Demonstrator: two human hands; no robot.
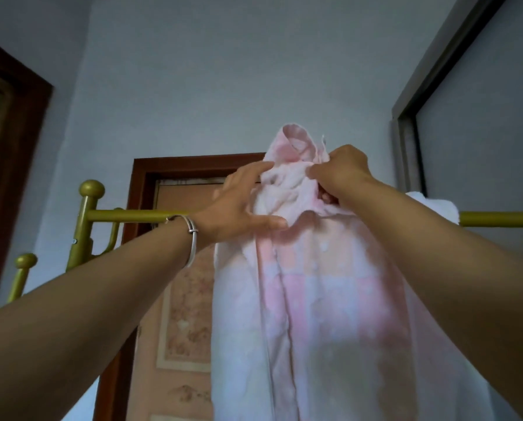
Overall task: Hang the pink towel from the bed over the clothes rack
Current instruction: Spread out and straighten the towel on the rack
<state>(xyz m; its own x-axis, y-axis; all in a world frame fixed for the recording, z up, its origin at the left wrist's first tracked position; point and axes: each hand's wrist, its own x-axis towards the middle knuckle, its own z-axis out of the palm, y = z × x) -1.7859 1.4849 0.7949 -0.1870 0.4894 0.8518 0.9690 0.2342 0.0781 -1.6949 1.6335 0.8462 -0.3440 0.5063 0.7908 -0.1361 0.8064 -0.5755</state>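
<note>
1. Both hands grasp the soft pink-and-white checked towel point(308, 299) at its bunched top: left hand point(239, 208) pinching the left side, right hand point(342, 171) gripping the right.
2. The towel hangs long-axis down, directly between them.
3. Just behind runs the gold metal clothes rack bar point(132, 214), crosswise, level with the hands.

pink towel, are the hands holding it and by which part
Yes. Both hands hold the towel by its bunched top end, level with the rack bar: left hand on the left of the bunch, right hand on the right.
</note>
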